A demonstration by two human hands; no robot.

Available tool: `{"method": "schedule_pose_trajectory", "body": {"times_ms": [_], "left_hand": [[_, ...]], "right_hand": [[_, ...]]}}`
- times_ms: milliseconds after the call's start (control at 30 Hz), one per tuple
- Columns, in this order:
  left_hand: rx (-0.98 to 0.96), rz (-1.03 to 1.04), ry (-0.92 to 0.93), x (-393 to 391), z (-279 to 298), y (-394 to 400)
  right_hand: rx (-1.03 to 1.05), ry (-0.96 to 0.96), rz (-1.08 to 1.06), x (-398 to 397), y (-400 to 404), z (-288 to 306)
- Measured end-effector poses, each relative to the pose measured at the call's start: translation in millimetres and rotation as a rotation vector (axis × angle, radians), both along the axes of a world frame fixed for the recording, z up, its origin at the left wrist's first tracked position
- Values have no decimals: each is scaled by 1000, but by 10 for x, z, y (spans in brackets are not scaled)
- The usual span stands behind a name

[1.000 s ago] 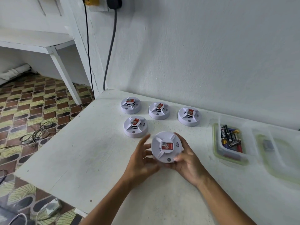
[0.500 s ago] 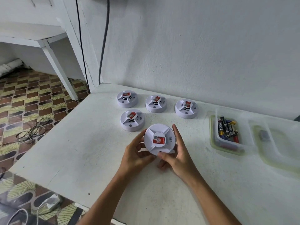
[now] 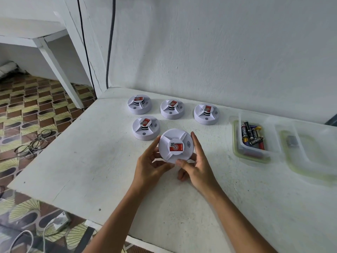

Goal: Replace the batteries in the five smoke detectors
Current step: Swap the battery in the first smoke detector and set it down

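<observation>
A detector (image 3: 176,146) is held just above the table (image 3: 76,161) at the frame's centre, face tilted toward the camera. It is gripped at its rim by both hands: the left hand (image 3: 151,167) with fingers curled on the left edge, the right hand (image 3: 196,166) with a thumb pressed on the lower rim and fingers laid along the right side. Four more detectors (image 3: 145,127) are seen behind it, untouched. Batteries (image 3: 252,135) lie in a tub (image 3: 237,143) at right. The shell is judged light, rigid and smooth plastic, so it is best held by opposite rim edges and twisted gently; thin clips may be snapped by force.
</observation>
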State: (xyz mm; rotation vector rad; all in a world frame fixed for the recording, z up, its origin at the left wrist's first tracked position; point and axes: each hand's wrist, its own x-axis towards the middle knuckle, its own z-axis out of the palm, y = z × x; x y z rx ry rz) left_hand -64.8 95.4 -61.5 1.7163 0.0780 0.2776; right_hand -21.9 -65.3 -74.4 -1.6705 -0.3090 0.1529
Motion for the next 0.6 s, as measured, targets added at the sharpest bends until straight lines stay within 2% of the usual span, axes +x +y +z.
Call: {"method": "schedule_pose_trajectory", "body": {"times_ms": [200, 600], "left_hand": [[30, -2, -1, -1, 7, -7], [43, -3, 16, -5, 11, -7]], "right_hand": [[51, 46, 49, -7, -22, 22], [12, 46, 51, 18, -13, -44]]}}
